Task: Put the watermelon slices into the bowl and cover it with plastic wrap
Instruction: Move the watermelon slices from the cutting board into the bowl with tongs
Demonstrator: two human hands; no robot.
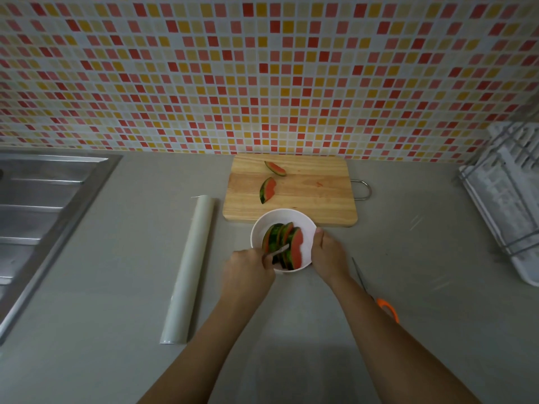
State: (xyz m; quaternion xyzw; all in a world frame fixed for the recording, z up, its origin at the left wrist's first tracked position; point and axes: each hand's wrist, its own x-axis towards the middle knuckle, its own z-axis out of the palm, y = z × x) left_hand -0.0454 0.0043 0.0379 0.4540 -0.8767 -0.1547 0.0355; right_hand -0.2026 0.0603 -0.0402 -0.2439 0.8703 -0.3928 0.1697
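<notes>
A white bowl [280,213] stands on the grey counter just in front of the wooden cutting board [315,196]. Several watermelon slices [288,246] stand on edge inside the bowl. Two more slices lie on the board, one at the back [275,168] and one nearer [267,189]. My left hand [248,269] is closed around a thin, light-coloured utensil [278,250] whose tip touches the slices in the bowl. My right hand [328,255] grips the bowl's right rim. A roll of plastic wrap [191,266] lies lengthwise to the left of the bowl.
Orange-handled scissors [386,306] lie on the counter right of my right forearm. A steel sink [38,199] fills the left side. A white dish rack [510,193] stands at the far right. A tiled wall rises behind the board.
</notes>
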